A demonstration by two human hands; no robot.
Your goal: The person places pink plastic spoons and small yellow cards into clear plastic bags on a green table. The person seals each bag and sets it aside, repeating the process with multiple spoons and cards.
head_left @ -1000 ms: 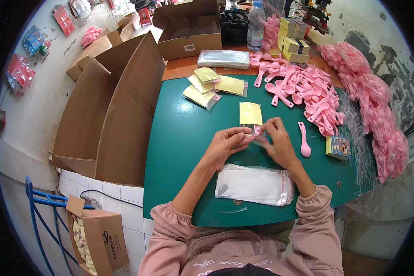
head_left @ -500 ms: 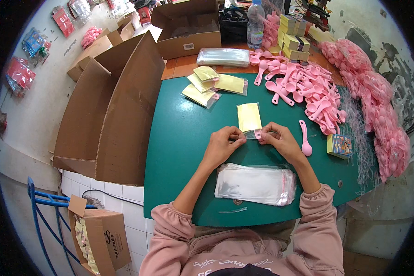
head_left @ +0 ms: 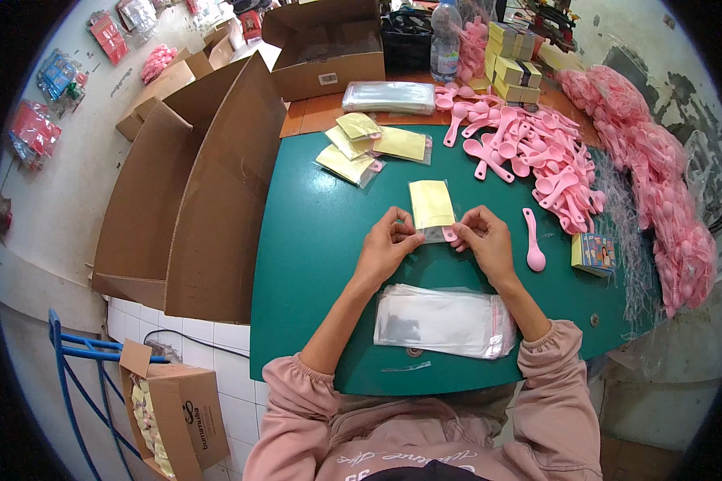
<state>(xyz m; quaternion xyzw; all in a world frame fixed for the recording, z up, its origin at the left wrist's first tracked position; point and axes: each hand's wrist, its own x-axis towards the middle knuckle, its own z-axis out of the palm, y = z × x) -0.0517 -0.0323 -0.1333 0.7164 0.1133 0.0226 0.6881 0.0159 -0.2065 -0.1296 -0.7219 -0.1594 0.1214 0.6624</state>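
Between my hands lies a clear plastic bag (head_left: 431, 202) holding a yellow card, with the end of a pink spoon showing at its near edge. My left hand (head_left: 390, 247) pinches the bag's near left corner. Thumb and fingers of my right hand (head_left: 484, 240) are closed on the near right corner, beside the spoon's handle end. Closer to me rests a stack of clear plastic bags (head_left: 441, 322). A single pink spoon (head_left: 533, 240) lies right of my right hand, next to a small stack of printed cards (head_left: 593, 254).
Several filled bags (head_left: 353, 152) lie at the far left of the green table (head_left: 321, 240). A heap of pink spoons (head_left: 537, 152) covers the far right. Behind are more clear bags (head_left: 389, 97), a bottle (head_left: 445, 44) and yellow card bundles (head_left: 515, 76). Left stands a large cardboard box (head_left: 217, 200).
The bag's near edge has been folded over, and the left hand has shifted slightly nearer and left. Both hands still pinch the bag's near corners.
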